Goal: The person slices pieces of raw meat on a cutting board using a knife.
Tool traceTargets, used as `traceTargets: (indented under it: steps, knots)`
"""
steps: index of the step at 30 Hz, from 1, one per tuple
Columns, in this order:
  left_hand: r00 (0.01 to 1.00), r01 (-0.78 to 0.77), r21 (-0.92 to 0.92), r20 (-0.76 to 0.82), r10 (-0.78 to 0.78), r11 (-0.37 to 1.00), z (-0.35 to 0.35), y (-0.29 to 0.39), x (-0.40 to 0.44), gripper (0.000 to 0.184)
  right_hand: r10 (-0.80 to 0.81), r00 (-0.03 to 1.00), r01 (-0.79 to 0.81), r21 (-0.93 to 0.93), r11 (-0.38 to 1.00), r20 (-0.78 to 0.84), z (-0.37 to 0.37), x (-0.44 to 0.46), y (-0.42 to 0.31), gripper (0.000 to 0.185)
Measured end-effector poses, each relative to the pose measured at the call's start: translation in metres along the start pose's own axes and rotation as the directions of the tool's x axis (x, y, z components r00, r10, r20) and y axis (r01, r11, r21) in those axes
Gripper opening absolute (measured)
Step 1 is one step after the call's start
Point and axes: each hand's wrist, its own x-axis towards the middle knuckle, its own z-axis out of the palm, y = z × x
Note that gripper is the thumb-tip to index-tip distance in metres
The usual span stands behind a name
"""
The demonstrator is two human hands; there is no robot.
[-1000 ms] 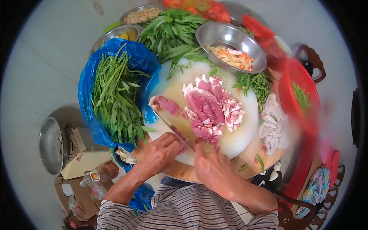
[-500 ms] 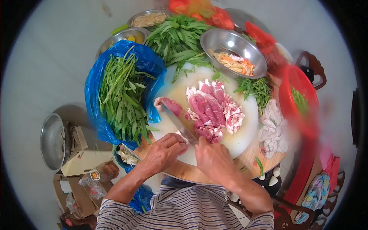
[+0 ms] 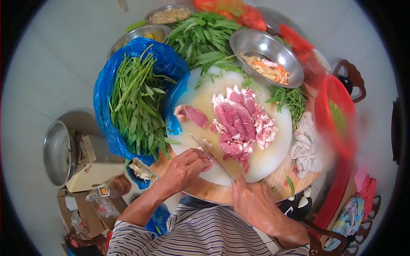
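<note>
My right hand (image 3: 253,201) is closed round the handle of a knife (image 3: 218,164), whose blade slants up and left over the round white cutting board (image 3: 267,164). Curled fingers of my left hand (image 3: 184,170) press a small piece of meat (image 3: 207,167) on the board, close beside the blade; most of that piece is hidden. A pale scrap (image 3: 206,144) lies by the knife tip. Sliced raw meat (image 3: 237,121) is heaped at the board's middle right, and a separate strip of meat (image 3: 192,114) rests toward the left.
Left of the board stands a blue plastic bag (image 3: 101,102) of leafy greens (image 3: 139,106). More greens (image 3: 203,38) and a steel bowl (image 3: 239,38) of shredded food border the back. A crumpled cloth (image 3: 307,147) and a red basin (image 3: 326,91) are at the right.
My right hand has drawn the knife down and to the right, away from the meat strip. The pale scrap now shows by the blade. My left hand stays nearly in place.
</note>
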Motion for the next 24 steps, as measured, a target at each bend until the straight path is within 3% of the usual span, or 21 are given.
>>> traceTargets:
  steps: [3, 7, 10, 12, 16, 18, 22, 24]
  knots:
    - [0.999, 0.009, 0.034, 0.032, -0.011, 0.999, -0.001, 0.000, 0.002, 0.014, 0.033, 0.994, -0.024, -0.078, 0.997, 0.109, -0.011, -0.014, -0.003, 0.012]
    - [0.997, 0.019, 0.023, 0.078, -0.021, 1.000, -0.001, -0.001, 0.002, 0.015, 0.034, 0.993, -0.031, -0.023, 0.999, 0.117, -0.009, 0.008, -0.004, 0.013]
    - [0.996, 0.003, 0.051, 0.091, -0.008, 0.999, -0.007, 0.003, 0.007, 0.017, 0.006, 0.996, -0.006, 0.003, 1.000, 0.092, 0.000, 0.043, -0.010, 0.013]
    - [0.996, -0.011, 0.066, 0.089, 0.005, 0.998, -0.009, 0.006, 0.010, 0.019, -0.067, 0.995, 0.067, -0.015, 0.998, -0.068, 0.011, 0.053, -0.010, 0.014]
    - [0.998, -0.008, 0.068, 0.064, 0.004, 0.998, -0.004, 0.004, 0.005, 0.018, -0.115, 0.989, 0.114, -0.014, 0.993, -0.090, 0.004, 0.028, -0.004, 0.015]
    - [0.999, 0.007, 0.066, 0.044, -0.009, 0.998, 0.001, 0.001, 0.000, 0.016, 0.061, 0.993, -0.048, -0.128, 0.991, 0.098, -0.002, 0.005, -0.001, 0.016]
    - [0.998, 0.047, 0.061, 0.026, -0.049, 0.997, 0.006, 0.004, -0.003, 0.019, -0.017, 0.999, 0.021, -0.164, 0.986, 0.027, -0.018, -0.004, 0.005, 0.016]
    - [0.998, 0.048, 0.069, 0.040, -0.051, 0.996, 0.004, 0.006, -0.001, 0.021, -0.016, 0.999, 0.019, -0.087, 0.996, 0.042, -0.020, 0.012, 0.002, 0.017]
